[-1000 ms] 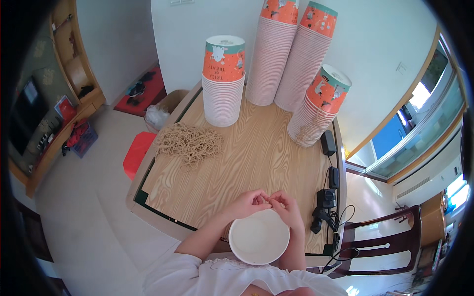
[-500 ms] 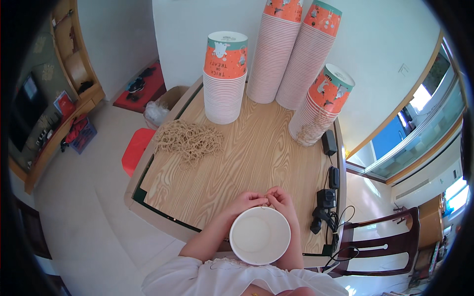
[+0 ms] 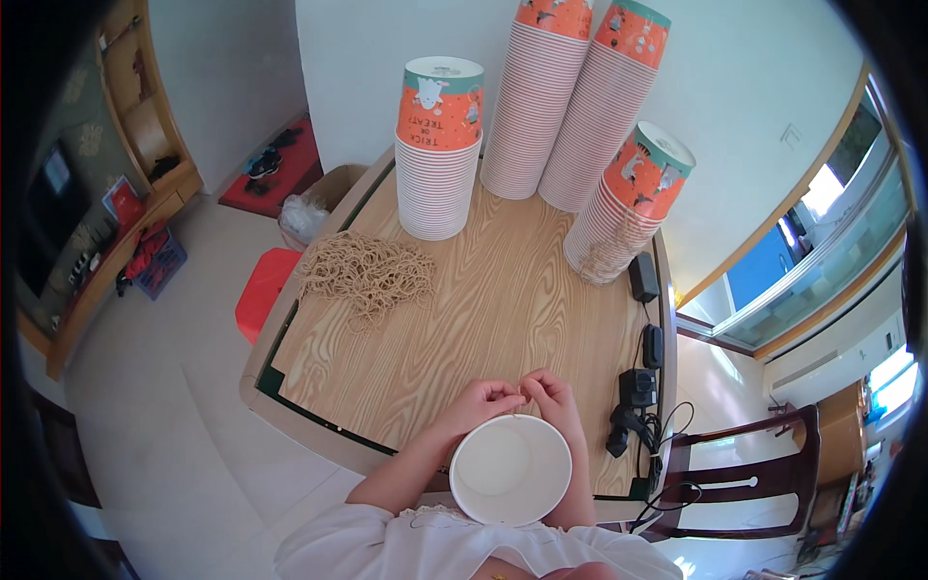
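A white paper bucket stands mouth up close against me at the table's near edge, its inside bare white. Beyond its far rim, my left hand and my right hand meet with thumbs and fingers pinched together. Between the fingertips shows a tiny bit of tan twine, mostly hidden by the fingers. On the left of the table lies a loose, tangled heap of tan twine pieces.
Upside-down nested paper buckets, orange and green on top, form a stack at the back left, two taller stacks behind, and a leaning stack with twine on its side. Black adapters with cables line the right edge. A dark wooden chair stands right.
The bucket's mouth sits slightly lower in the picture, with a wider gap from the fingertips. Both hands keep pinching at its far side.
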The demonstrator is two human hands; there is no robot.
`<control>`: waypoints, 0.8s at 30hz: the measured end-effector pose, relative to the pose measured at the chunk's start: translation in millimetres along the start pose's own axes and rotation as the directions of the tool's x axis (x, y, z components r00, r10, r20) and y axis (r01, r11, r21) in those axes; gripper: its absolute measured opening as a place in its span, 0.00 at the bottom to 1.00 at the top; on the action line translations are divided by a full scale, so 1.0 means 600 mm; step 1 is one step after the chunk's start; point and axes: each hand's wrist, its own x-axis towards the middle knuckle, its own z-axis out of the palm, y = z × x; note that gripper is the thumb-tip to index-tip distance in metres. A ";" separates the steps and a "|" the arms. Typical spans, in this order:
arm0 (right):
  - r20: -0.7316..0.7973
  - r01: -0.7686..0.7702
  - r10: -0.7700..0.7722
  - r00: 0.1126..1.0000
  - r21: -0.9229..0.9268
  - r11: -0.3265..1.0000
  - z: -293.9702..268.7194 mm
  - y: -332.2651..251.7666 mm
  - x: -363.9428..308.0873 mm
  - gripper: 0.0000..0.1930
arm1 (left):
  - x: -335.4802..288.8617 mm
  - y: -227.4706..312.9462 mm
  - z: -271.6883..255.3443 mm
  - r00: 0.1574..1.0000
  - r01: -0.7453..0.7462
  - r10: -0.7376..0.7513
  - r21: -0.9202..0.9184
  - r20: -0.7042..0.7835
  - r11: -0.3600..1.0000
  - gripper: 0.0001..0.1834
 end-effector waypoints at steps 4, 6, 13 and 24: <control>0.048 -0.086 0.098 0.994 -0.219 0.972 -0.004 -0.020 -0.006 0.11 | -0.001 -0.005 -0.005 0.993 -0.090 0.107 0.264 -0.052 0.960 0.07; 0.161 -0.096 0.149 0.976 -0.297 0.950 -0.004 -0.014 -0.003 0.15 | 0.001 -0.013 -0.004 0.990 -0.106 0.127 0.291 -0.055 0.951 0.08; 0.205 -0.087 0.127 0.970 -0.193 0.977 -0.003 -0.017 -0.006 0.14 | -0.005 -0.009 -0.005 0.990 -0.113 0.134 0.320 -0.045 0.941 0.08; 0.302 -0.120 0.131 0.944 -0.055 0.991 -0.020 -0.014 -0.008 0.05 | -0.008 -0.008 -0.014 0.991 -0.129 0.135 0.210 -0.015 0.969 0.05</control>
